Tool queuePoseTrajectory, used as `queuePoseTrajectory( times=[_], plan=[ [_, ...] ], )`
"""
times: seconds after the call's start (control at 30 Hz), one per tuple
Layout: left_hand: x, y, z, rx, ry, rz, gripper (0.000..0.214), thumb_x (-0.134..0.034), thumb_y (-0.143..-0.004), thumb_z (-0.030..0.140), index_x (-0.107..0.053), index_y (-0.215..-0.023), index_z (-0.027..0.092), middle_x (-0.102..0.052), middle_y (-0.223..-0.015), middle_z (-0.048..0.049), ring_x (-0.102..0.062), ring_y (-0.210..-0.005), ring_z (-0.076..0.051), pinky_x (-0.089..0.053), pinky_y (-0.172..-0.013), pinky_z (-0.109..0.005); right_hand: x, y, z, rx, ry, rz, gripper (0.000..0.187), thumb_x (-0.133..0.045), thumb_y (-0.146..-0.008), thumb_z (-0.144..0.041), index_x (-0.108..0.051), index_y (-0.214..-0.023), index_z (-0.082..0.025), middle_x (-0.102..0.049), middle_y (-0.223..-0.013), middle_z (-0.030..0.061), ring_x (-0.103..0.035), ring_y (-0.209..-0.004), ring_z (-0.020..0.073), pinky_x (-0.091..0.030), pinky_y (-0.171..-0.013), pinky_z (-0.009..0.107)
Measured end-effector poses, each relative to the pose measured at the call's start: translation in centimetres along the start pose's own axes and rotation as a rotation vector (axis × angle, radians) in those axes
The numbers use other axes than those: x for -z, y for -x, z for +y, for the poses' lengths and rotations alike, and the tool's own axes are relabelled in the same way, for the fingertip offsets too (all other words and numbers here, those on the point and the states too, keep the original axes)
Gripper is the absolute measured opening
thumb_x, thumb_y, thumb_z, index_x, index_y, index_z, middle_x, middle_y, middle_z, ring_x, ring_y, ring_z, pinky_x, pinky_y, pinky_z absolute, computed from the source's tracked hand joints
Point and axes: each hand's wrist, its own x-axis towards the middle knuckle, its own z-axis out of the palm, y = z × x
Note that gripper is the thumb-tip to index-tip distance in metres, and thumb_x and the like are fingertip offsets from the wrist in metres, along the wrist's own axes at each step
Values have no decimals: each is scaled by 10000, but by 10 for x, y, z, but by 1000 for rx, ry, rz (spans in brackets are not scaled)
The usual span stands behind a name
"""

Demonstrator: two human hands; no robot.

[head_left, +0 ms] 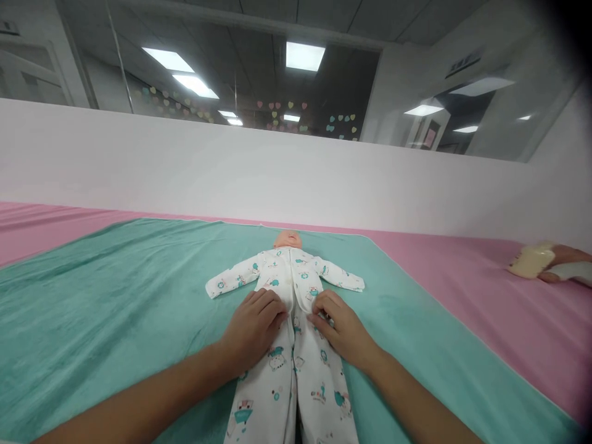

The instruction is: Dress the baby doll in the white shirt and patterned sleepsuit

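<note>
Head view shows a white, teal-printed suit (314, 364), fingers of left hand (254, 324) and right hand (345, 330) clamping its front edges.

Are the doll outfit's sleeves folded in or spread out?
Spread out: both sleeves extend sideways from the white outfit over the green blanket.

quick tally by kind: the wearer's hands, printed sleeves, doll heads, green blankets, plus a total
left hand and right hand: 2
printed sleeves: 2
doll head: 1
green blanket: 1
total: 6
</note>
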Motion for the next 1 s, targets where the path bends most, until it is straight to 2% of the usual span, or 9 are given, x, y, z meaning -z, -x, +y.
queuePoseTrajectory(
  times=[0.1, 0.27, 0.43, 0.5, 0.57, 0.67, 0.77, 0.87, 1.0],
  plan=[
    [-2, 2, 2, -18, 93, 31, 102, -431, -882, 184, -519, -831, 198, -559, -810, -6, -478, -760, -139, -424, -699, -297, -5, 1, -3, 7, -59, 55, 189, -421, -875, -299, -430, -701, -225, -500, -786, 22, -463, -742, 168, -395, -673, 319],
    [-3, 2, 7, -40, 111, -44, 140, -417, -897, 215, -533, -821, 200, -565, -809, -8, -488, -751, -133, -424, -674, -275, -9, 2, -2, -66, -296, 123, 192, -417, -877, -316, -403, -711, -221, -498, -801, 9, -471, -743, 154, -399, -678, 299],
    [0, 2, 12, -70, 97, -180, 189, -444, -881, 264, -540, -736, 193, -560, -725, 0, -471, -718, -139, -379, -627, -269, -13, 2, -9, -7, -172, -26, 172, -446, -864, -253, -470, -700, -206, -538, -771, 4, -471, -800, 158, -390, -733, 302],
    [3, 2, 13, -59, 160, -220, 187, -464, -866, 264, -530, -710, 187, -552, -696, 14, -466, -687, -122, -361, -610, -253, -14, 2, -10, -4, -166, -36, 180, -472, -854, -260, -487, -685, -199, -550, -762, 3, -475, -814, 159, -387, -742, 299],
    [8, 2, 13, 19, 256, -240, 214, -451, -870, 258, -496, -677, 176, -522, -646, 28, -450, -624, -96, -345, -578, -232, -12, 1, -7, -36, -242, -22, 207, -497, -845, -306, -506, -673, -191, -558, -762, 9, -488, -797, 156, -390, -735, 293],
    [15, 1, 10, 156, 324, -177, 280, -393, -895, 267, -419, -633, 172, -443, -581, 36, -394, -548, -84, -317, -530, -226, -8, -1, 4, -138, -454, 36, 265, -480, -850, -388, -555, -705, -180, -575, -767, 22, -499, -730, 144, -396, -706, 286],
    [17, -2, 6, 100, 299, -32, 228, -355, -904, 243, -447, -705, 176, -498, -707, -2, -440, -676, -118, -366, -633, -255, -6, -4, 14, -196, -579, 152, 288, -437, -868, -413, -561, -752, -182, -569, -763, 22, -485, -686, 132, -392, -671, 275],
    [14, -3, 5, 18, 266, -40, 176, -350, -899, 207, -483, -786, 180, -539, -802, -23, -457, -782, -141, -375, -750, -292, -9, -4, 13, -116, -455, 214, 215, -481, -848, -381, -545, -770, -192, -565, -847, 29, -502, -784, 152, -393, -710, 283],
    [6, -2, 8, -65, 183, -154, 216, -389, -881, 233, -456, -684, 177, -514, -681, -8, -434, -706, -140, -360, -698, -290, -16, -3, -4, 53, -121, 170, 119, -531, -822, -314, -562, -889, -221, -554, -989, 31, -461, -994, 184, -353, -882, 323]
  ],
)
